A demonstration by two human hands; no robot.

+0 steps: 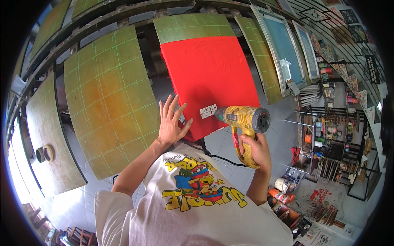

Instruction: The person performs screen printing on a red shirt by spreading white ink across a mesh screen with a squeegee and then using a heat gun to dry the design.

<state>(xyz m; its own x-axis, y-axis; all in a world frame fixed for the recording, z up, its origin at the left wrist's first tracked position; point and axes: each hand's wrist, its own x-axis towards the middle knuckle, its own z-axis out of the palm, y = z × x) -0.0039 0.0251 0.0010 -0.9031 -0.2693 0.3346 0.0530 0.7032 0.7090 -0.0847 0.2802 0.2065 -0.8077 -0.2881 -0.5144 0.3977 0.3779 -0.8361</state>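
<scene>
I have the right hand (pixel 259 150) clenched around a yellow heat gun (pixel 242 117) at the near right of the red cloth (pixel 209 71). My left hand (pixel 170 124) is spread, grasping nothing, by the cloth's near left edge; my feed shows a framed screen (pixel 283 45) beyond the cloth's right side.

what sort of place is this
Probably a screen-printing workshop. A red cloth with a small white print covers most of a flat board, the right hand holds a heat gun by the print, and framed screens with blue mesh sit to the right.
</scene>
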